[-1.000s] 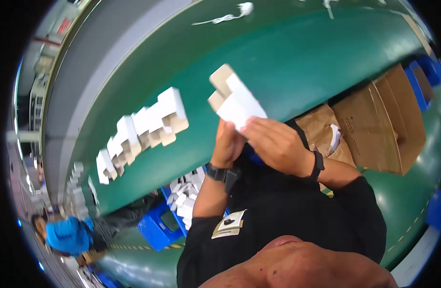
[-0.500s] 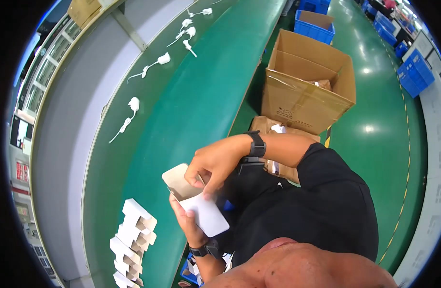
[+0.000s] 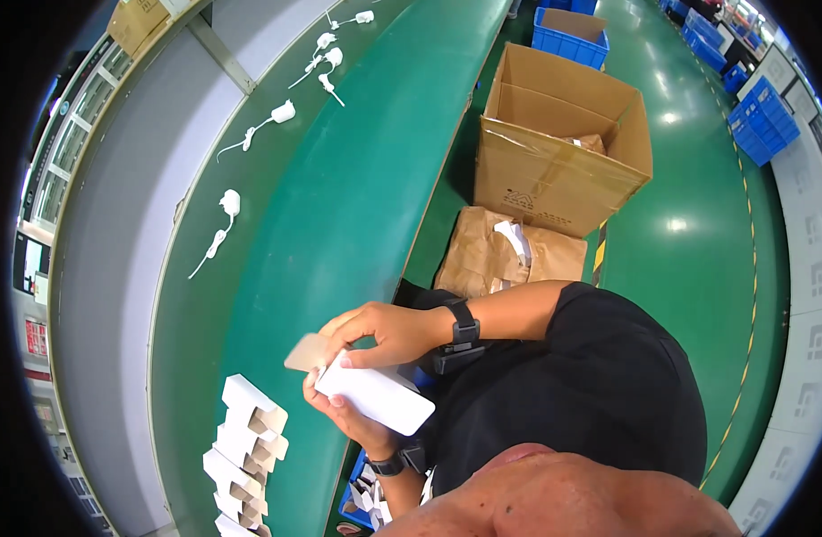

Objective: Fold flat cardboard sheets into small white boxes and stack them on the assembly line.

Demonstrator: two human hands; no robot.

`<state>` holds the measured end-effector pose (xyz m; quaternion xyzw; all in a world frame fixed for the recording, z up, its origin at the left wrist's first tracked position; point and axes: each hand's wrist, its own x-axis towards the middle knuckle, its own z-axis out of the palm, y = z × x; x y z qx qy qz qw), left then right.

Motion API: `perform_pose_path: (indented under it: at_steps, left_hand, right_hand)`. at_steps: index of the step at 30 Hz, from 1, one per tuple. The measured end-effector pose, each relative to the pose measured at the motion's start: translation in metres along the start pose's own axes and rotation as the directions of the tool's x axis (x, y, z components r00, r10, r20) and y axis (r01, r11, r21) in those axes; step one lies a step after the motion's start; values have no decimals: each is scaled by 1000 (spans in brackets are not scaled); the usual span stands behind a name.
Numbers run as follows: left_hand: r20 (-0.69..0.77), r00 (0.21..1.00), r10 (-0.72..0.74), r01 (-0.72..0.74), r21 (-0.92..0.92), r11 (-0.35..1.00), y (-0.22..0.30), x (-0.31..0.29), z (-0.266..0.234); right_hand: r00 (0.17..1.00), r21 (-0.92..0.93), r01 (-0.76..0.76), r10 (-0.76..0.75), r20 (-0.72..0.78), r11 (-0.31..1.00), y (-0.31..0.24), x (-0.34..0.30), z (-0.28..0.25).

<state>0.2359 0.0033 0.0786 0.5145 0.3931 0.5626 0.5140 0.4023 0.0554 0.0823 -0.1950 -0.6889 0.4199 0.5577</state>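
Note:
A small white cardboard box (image 3: 378, 394) is held over the near edge of the green table. My left hand (image 3: 355, 424) grips it from below and the left, fingers wrapped round its side. Over the upper end, my right hand (image 3: 386, 331) has its thumb on the white face and its fingers bent by the raised flap (image 3: 305, 353), whose inside is greyish brown. My right fingers partly cover the box's mouth, so its inside is hidden. On the table to the left, a row of open white boxes (image 3: 241, 461) lies overlapping.
Several white plug chargers with cables (image 3: 230, 204) lie along the far side of the green table (image 3: 339, 188). Right of the table stand a big open carton (image 3: 554, 170), a brown paper-wrapped pack (image 3: 469, 255) and blue crates (image 3: 567, 38). Below is a blue bin (image 3: 362, 492) of white pieces.
The box has turned in my hands, its open mouth now mostly covered. My right hand has shifted left and down onto the flap end, and the view has shifted slightly.

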Motion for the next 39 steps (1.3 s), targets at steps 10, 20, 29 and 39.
perform_pose_path:
  at_steps: [10,20,29,39]
  left_hand:
    - [42,988,147,-152,139,979,6,-23,-5]
    - [82,973,216,-229,225,947,29,-69,-27]
    - [122,979,161,-148,-113,983,33,-117,-42]
    - [-16,987,163,-138,448,883,48,-140,-71]
  right_hand:
    - [997,-41,-65,66,31,997,-44,-5,1]
    - [977,261,-206,185,104,943,-64,-15,35]
    - [847,228,-531,500,180,816,-98,-47,64]
    - [912,174,-394,360,197,903,-77,-74,74]
